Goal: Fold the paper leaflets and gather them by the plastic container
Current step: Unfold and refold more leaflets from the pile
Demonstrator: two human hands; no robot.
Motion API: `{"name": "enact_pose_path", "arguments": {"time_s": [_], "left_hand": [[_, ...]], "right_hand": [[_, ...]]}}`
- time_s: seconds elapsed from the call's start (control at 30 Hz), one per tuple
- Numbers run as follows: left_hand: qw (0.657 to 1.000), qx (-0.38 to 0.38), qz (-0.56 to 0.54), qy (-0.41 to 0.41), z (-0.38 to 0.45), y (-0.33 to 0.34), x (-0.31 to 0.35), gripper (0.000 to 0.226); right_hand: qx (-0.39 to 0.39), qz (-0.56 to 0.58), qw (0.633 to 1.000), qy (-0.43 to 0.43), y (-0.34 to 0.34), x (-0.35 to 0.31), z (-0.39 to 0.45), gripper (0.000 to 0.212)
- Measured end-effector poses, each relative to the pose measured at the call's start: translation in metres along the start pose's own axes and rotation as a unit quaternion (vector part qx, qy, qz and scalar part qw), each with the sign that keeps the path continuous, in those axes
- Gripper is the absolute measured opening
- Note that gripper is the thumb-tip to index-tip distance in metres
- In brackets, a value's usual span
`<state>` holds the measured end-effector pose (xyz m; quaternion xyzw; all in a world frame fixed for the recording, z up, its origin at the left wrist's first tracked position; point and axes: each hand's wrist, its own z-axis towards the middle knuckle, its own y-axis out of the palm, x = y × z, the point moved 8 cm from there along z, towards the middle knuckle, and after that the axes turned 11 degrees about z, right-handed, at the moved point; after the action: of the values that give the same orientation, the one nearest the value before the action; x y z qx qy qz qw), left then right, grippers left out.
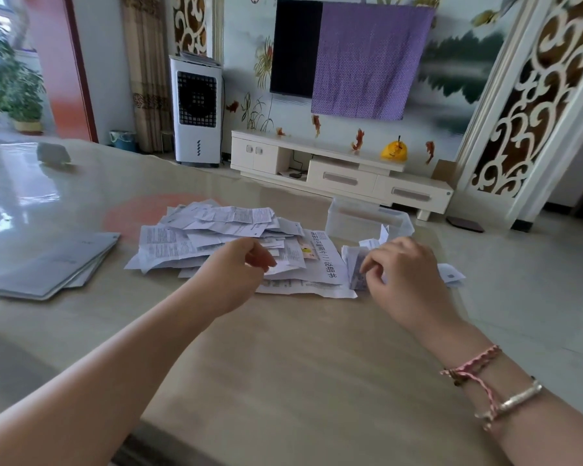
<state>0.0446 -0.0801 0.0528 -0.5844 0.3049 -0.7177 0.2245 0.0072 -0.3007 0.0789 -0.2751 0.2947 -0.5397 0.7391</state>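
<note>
Indoors, a person is sorting a loose pile of unfolded leaflets (236, 240) lying mid-table (283, 348), just left of a clear plastic container (367, 220). Left hand (236, 274) is pinching the edge of one sheet atop the pile, its grip closed on paper. Right hand (404, 274) is curling its fingers round a folded leaflet (354, 267) near the container. Grey booklets (54, 264) are lying well apart at left.

Bright daylight from left — glare, edges warped.
</note>
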Motion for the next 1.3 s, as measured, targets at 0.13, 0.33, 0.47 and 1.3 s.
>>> {"name": "enact_pose_path", "arguments": {"time_s": [0.13,0.33,0.47,1.3], "left_hand": [[1.000,0.009,-0.003,-0.004,0.000,-0.013,-0.011,0.027],[0.999,0.019,0.033,-0.022,0.005,-0.039,-0.031,0.027],[0.997,0.040,0.055,-0.045,0.012,-0.070,-0.053,0.025],[0.990,0.069,0.063,-0.103,0.027,-0.097,-0.095,0.028]], "right_hand": [[0.009,0.016,1.000,-0.022,0.000,-0.015,0.003,0.022],[-0.046,0.055,0.997,-0.027,0.026,-0.053,0.038,0.021],[-0.090,0.103,0.990,-0.044,0.063,-0.097,0.069,0.016],[-0.103,0.131,0.985,-0.039,0.132,-0.148,0.119,0.015]]}}
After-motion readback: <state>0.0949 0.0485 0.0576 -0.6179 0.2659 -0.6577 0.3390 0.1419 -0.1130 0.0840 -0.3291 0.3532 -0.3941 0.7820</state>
